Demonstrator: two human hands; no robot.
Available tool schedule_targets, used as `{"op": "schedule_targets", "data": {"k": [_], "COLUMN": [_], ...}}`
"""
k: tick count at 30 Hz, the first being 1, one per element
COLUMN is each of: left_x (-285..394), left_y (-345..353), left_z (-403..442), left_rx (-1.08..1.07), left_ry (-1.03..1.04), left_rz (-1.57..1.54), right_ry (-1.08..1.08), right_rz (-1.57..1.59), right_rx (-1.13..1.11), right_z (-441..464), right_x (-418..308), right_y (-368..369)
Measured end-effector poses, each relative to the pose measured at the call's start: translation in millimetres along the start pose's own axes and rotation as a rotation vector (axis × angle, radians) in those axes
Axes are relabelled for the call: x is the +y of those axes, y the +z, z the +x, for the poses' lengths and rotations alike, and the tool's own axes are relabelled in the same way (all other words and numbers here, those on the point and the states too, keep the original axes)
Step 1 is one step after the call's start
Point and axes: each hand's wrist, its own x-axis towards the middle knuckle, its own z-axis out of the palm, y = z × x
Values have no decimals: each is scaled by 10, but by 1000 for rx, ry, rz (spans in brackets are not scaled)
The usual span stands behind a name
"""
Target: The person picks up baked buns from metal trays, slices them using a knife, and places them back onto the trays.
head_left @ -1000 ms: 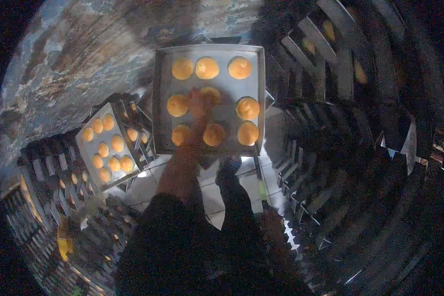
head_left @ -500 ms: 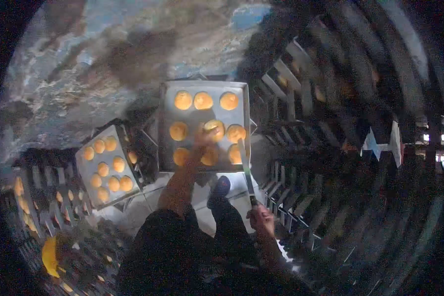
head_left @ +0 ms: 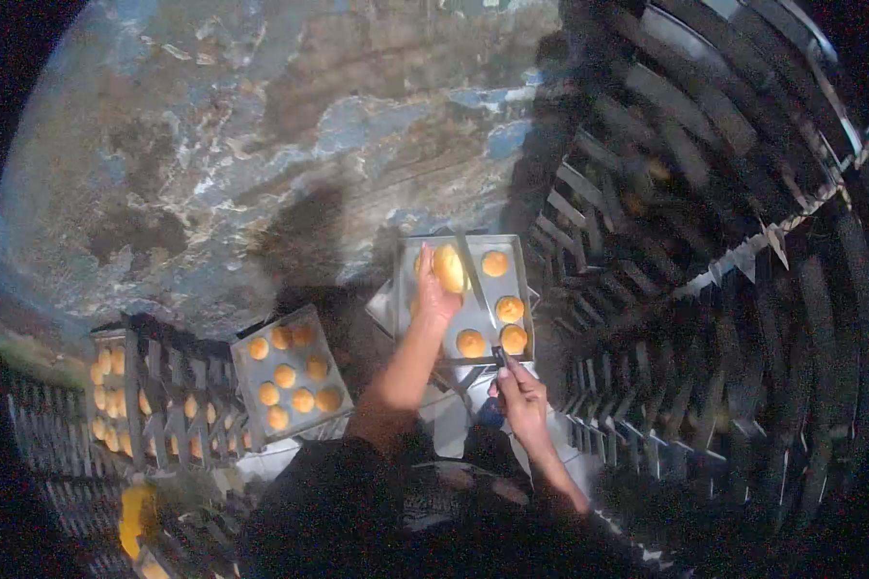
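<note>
My left hand (head_left: 437, 297) is closed around a round golden bun (head_left: 449, 268), lifted above a metal baking tray (head_left: 517, 280). In my right hand (head_left: 523, 396) is the dark handle of a long, narrow-bladed knife (head_left: 477, 278); whether its tip is pointed or blunt is hard to see. The blade reaches up over the tray, just right of the held bun. Several buns rest on this tray, among them one at the upper right (head_left: 495, 263) and one at the lower right (head_left: 514, 340). My left hand and forearm hide part of the tray's left side.
A second tray of buns (head_left: 294, 412) stands to the left, tilted in view. Farther left, a slatted rack (head_left: 150, 386) has more buns behind it. Dark slatted racks (head_left: 637, 386) line the right side. A yellow object (head_left: 137, 516) sits at the lower left.
The view has shifted, so the trays appear farther right. My left hand has raised a bun off the tray. The knife has swung from the right-hand buns to beside the held bun.
</note>
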Motion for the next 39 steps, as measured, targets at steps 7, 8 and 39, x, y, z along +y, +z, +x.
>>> {"op": "schedule_targets", "data": {"k": [7,8,39], "left_x": [77,67,-546], "left_y": [211,241,315], "left_z": [-233,-259,-540], "left_rx": [-27,-32,-162], "left_ry": [-57,-64,-239], "left_rz": [46,46,260], "right_ry": [-45,-47,-147], "right_rz": [-51,-52,-270], "right_rx": [77,86,178], "right_z": [-261,-299,54], "right_x": [41,72,-60], "right_y": [111,116,-217]}}
